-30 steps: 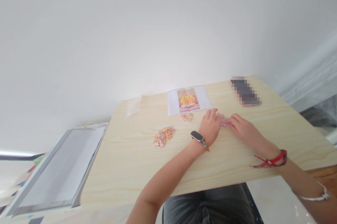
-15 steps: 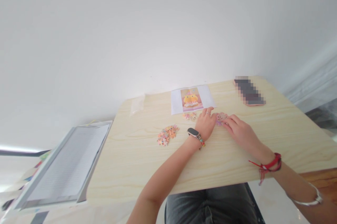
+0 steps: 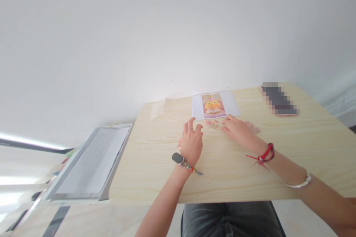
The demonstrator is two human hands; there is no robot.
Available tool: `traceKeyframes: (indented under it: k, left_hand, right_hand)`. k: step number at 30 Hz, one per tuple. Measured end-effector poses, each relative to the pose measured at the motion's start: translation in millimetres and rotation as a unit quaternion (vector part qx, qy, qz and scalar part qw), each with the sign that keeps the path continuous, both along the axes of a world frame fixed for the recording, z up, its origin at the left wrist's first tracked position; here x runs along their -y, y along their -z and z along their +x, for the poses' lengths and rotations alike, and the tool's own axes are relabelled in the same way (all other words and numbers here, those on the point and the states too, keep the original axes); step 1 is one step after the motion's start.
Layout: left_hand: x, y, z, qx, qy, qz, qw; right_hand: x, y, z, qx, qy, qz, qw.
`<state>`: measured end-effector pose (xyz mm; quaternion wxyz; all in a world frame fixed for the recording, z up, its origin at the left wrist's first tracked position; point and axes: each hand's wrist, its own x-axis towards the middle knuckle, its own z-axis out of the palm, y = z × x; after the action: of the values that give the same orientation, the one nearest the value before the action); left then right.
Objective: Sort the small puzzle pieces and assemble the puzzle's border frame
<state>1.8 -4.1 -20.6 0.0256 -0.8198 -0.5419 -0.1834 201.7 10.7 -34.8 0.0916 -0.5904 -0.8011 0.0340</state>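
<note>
Puzzle pieces (image 3: 213,122) in three piles on table (image 3: 222,174), left hand (image 3: 192,141) partly hiding left pile (image 3: 179,144) — fingers (image 3: 185,128) spread, right hand (image 3: 239,129) between middle pile (image 3: 210,123) and right pile (image 3: 253,128) — its grip I cannot tell.

- On the left of the desk (image 3: 144,155), I see bare wood running from the side edge almost to the left hand (image 3: 191,143); a few puzzle pieces (image 3: 179,144) lie just beside that hand, partly hidden.
- A gap opens between the left hand and the right hand (image 3: 237,131), ending at a small cluster (image 3: 211,123) in front of the printed sheet (image 3: 213,106).
- A pinkish pile (image 3: 252,127) sits close beside the right hand.
- Beyond it, bare wood stretches rightward; the phone (image 3: 279,99) obstructs the rear.
- The wall (image 3: 178,36) closes off the back.
</note>
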Motion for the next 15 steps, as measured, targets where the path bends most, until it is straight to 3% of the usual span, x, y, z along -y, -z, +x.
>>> traceKeyframes:
  k: [8,15]
  left_hand:
    - [7,7.5,8,-0.010,0.003,-0.033,0.999]
    - [4,6.6,11,-0.017,0.002,-0.045,0.999]
  right_hand:
    - [-21,10.6,-5,-0.107,-0.078,0.026,0.991]
    - [-44,10.7,8,-0.097,-0.134,-0.006,0.986]
